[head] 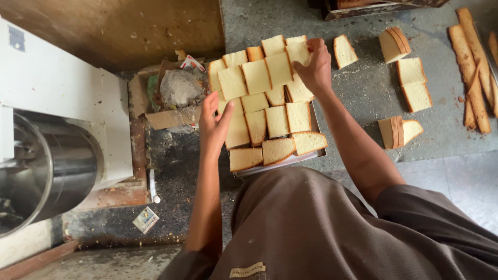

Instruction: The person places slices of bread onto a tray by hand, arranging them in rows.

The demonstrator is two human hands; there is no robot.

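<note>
right hand (314, 65): we're pinching a bread slice (298, 52) at the tray's (282, 165) far edge
left hand (213, 122): fingers spread loose, resting at the tray's left edge
feel: light, soft, crumbly, so we'd grab by the crust

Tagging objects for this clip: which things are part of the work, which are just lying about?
In hand:
left hand
right hand
bread slices on tray
tray
loose slices

Lying about:
crust strips
rubbish box
steel machine
</note>
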